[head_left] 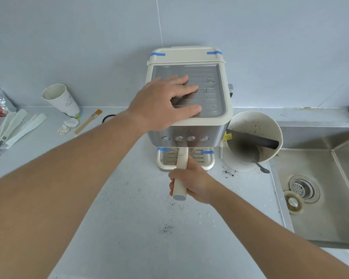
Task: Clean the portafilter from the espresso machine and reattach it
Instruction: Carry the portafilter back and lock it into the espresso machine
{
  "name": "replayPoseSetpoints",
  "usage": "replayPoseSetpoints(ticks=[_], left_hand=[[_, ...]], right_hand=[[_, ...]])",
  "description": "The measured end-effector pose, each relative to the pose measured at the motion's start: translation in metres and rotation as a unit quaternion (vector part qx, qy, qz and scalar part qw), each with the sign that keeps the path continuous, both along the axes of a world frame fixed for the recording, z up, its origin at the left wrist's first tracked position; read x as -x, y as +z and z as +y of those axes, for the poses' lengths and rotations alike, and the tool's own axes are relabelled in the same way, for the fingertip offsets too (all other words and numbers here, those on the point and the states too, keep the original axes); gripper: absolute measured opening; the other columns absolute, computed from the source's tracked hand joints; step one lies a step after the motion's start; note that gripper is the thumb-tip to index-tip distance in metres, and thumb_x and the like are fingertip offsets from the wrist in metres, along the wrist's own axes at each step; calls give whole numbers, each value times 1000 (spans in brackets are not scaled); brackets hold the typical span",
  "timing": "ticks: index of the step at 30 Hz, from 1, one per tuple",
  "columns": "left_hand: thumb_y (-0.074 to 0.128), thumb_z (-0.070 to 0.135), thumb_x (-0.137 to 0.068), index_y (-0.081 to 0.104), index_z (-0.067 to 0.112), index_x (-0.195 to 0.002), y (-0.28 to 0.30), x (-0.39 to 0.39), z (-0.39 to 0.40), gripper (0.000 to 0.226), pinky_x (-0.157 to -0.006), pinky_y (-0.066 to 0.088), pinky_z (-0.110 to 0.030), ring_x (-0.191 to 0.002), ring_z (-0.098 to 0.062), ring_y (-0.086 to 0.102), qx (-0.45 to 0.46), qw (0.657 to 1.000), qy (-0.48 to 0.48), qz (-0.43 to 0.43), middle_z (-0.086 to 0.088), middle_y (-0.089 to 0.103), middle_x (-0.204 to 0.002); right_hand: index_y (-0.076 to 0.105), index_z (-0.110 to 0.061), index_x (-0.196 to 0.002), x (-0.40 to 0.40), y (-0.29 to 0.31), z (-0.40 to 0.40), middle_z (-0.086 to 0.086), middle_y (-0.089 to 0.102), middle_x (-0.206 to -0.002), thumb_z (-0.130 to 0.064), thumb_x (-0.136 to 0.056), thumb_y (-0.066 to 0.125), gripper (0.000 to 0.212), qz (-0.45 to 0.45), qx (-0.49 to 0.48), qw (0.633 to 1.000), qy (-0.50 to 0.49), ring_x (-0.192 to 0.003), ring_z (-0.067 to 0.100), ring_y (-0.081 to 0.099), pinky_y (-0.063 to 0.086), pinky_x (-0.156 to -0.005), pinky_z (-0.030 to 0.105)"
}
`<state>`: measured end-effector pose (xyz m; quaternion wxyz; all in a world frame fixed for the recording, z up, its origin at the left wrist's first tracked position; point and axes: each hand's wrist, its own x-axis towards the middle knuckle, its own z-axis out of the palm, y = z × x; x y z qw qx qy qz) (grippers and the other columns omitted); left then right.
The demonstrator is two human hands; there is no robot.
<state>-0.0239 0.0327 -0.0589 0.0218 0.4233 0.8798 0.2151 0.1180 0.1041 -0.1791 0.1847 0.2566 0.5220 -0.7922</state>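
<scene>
Head view. Left hand flat, fingers spread, pressing the espresso machine top. Right hand curled shut around the cream handle of the portafilter, whose head sits hidden under the machine front, above the drip tray. Likely rigid, head-heavy metal; the smooth handle is the sensible hold. Knock box stands just right of the machine, sink beyond. Counter in front is open, with loose grounds; swing room looks freer leftward.

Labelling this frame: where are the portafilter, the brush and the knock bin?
portafilter (180, 179): head view, on its cream handle.
brush (88, 121): head view, on its wooden handle.
knock bin (278, 129): head view, on its right rim.
</scene>
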Motion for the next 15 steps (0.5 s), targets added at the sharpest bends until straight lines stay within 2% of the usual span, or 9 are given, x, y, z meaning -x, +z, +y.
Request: replayPoseSetpoints(ticks=[5, 10, 13, 15], left_hand=[[56, 59, -83, 54, 42, -135, 2, -1, -2, 55, -120, 18, -37, -144, -4, 29, -10, 1000, 7, 3, 12, 40, -155], [52, 53, -86, 53, 42, -136, 1, -1, 0, 51, -116, 21, -34, -143, -10, 32, -4, 1000, 9, 10, 12, 40, -155], [50, 53, -87, 51, 41, -137, 3, -2, 1, 51, -114, 21, -34, -142, -13, 33, 15, 1000, 7, 16, 12, 38, -156], [52, 50, -90, 51, 39, -137, 4, -3, 1, 49, -113, 22, -32, -142, -13, 33, 21, 999, 1, 25, 10, 38, -156]], right_hand=[[54, -15, -110, -7, 7, 6, 15, 57, -87, 2, -87, 59, 29, -8, 30, 999, -4, -74, 34, 62, 57, -79, 47], [62, -20, -109, -19, 11, 8, 12, 64, -100, -4, -90, 58, 26, -9, -3, 1000, -22, -90, 28, 65, 57, -75, 35], [66, -19, -108, -25, 16, 10, 8, 67, -104, -5, -91, 56, 24, -12, -22, 999, -42, -90, 25, 67, 58, -73, 32], [68, -18, -108, -30, 20, 12, 6, 70, -107, -5, -91, 55, 25, -13, -20, 998, -59, -92, 25, 70, 59, -82, 34]])
